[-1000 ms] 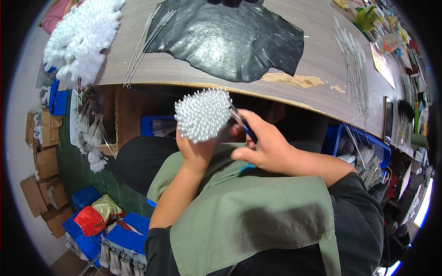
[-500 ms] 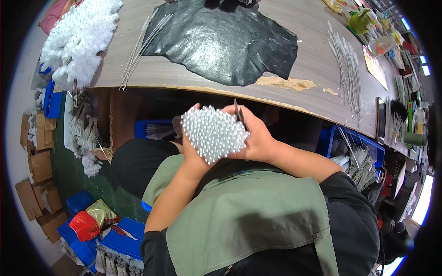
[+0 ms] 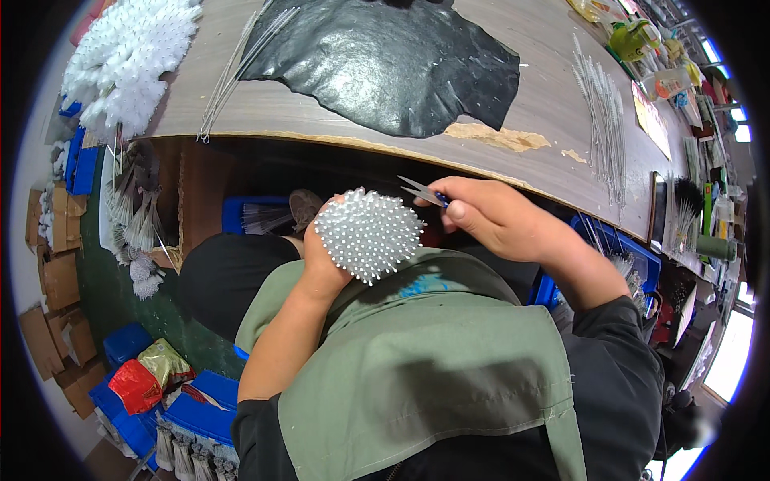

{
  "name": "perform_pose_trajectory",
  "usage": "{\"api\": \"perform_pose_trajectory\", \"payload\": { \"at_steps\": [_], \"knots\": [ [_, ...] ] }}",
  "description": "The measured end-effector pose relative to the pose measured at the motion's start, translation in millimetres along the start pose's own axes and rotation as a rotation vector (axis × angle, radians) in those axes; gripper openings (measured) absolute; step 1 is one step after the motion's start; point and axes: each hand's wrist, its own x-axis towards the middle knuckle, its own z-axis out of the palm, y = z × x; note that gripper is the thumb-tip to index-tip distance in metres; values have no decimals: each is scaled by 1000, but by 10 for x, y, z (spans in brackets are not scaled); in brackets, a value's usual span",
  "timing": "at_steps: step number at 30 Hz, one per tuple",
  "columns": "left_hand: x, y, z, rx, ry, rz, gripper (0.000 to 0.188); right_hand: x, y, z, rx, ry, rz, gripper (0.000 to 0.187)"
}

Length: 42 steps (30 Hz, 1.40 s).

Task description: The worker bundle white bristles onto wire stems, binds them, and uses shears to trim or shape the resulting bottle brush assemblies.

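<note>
Blue bins [image 3: 232, 213] hold wires [image 3: 263, 217]; the left hand [image 3: 319, 264] grips a bristly bundle [image 3: 369, 236], the right hand [image 3: 501, 218] scissors [image 3: 440, 197].

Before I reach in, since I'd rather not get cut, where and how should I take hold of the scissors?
Probably take the scissors by the blue handle, coming from the right: the two blades point left, parted at the tips. The right hand holds the handle, so let it loosen first.

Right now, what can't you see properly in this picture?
In the head view:
- Most fingers of the left hand: behind the white-tipped bundle.
- Most of the handles of the scissors: covered by the right hand.
- Far edge of the black sheet: cut off by the picture's top.
</note>
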Motion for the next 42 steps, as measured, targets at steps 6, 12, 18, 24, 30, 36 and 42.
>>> {"api": "perform_pose_trajectory", "payload": {
  "at_steps": [6,12,18,24,30,36,42],
  "knots": [
    [-3,-29,2,87,50,26,28,-135,-422,-175,-373,13,-114,29],
    [-33,132,145,356,-6,86,32,-58,-670,-227,-835,-216,-7,28],
    [3,59,22,751,-23,251,30,58,-737,-201,-917,-319,39,28],
    [3,103,62,718,42,195,41,109,-757,-195,-933,-374,61,30],
    [-12,111,17,802,-48,255,44,143,-750,-186,-955,-414,52,32],
    [-9,137,37,889,-41,257,45,140,-785,-197,-985,-435,59,33],
    [-19,85,18,838,-22,249,43,141,-745,-189,-998,-453,53,33]
  ]
}}
